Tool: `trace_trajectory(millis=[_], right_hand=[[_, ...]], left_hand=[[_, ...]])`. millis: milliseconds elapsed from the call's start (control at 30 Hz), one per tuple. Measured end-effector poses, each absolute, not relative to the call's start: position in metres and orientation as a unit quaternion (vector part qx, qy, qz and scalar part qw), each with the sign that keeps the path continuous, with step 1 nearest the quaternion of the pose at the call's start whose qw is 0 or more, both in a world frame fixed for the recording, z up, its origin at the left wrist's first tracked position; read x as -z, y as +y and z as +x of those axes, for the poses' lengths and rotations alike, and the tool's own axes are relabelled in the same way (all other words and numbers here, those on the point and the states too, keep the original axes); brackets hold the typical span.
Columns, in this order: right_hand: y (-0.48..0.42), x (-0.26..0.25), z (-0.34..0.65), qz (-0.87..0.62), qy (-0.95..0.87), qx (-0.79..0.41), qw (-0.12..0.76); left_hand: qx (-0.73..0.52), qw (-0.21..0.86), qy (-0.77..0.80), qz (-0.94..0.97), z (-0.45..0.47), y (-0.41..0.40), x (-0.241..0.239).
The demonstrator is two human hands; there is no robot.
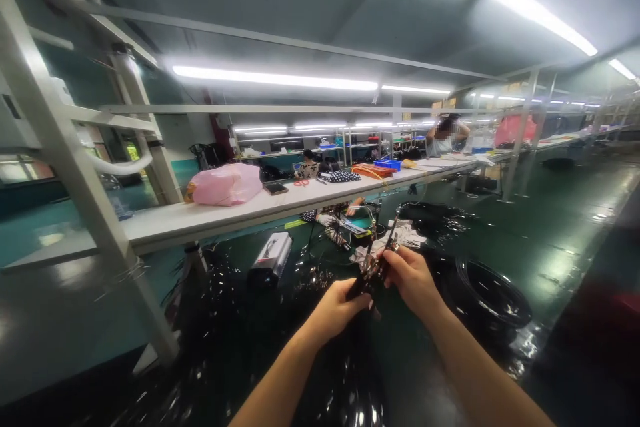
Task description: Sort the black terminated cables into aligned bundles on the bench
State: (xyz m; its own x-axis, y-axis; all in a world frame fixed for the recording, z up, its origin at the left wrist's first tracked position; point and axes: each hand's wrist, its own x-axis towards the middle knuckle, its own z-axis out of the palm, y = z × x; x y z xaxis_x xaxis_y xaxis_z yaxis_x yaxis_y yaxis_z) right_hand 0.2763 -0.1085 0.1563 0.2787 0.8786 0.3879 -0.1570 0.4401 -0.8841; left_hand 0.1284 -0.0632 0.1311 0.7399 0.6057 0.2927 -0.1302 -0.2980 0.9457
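Observation:
Both my hands meet over the dark green bench, gripping a bundle of thin dark cables with metal ends (pixel 376 255). My left hand (pixel 336 309) is closed around the lower part of the bundle. My right hand (pixel 411 275) is closed on the upper part, fingers pinched near the metal tips. The cable ends stick up between the two hands. Glossy black plastic (pixel 240 340) lies under my forearms.
A coil of black cable (pixel 493 290) lies right of my hands. A grey box-like device (pixel 271 255) sits to the left. A white shelf (pixel 240 210) carries a pink bag (pixel 226 185). A white frame post (pixel 75 173) stands left. Other people work far behind.

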Motion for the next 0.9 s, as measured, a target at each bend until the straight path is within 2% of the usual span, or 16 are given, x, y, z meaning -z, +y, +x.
trace_trajectory(millis=[67,167,267,367,533,767,900], right_hand=[[-0.109,-0.155,0.279,-0.386,-0.474,-0.365,0.703],[-0.108,-0.154,0.286,-0.431,-0.468,-0.28,0.718],[-0.107,-0.155,0.294,-0.437,-0.435,-0.245,0.749],[-0.106,-0.156,0.298,-0.393,-0.438,-0.311,0.747],[-0.112,-0.158,0.299,-0.316,-0.457,-0.441,0.705],[-0.113,-0.157,0.302,-0.35,-0.451,-0.384,0.726],[-0.108,-0.153,0.306,-0.306,-0.354,-0.445,0.763]], left_hand=[[-0.343,0.543,0.163,0.749,0.13,-0.061,-0.129],[-0.368,0.48,0.187,0.774,0.129,-0.056,-0.128],[-0.315,0.455,0.195,0.81,0.126,-0.054,-0.13],[-0.255,0.472,0.186,0.823,0.125,-0.056,-0.13],[-0.224,0.486,0.182,0.825,0.131,-0.058,-0.124],[-0.204,0.443,0.203,0.849,0.138,-0.06,-0.12],[-0.242,0.46,0.2,0.831,0.136,-0.063,-0.12]])
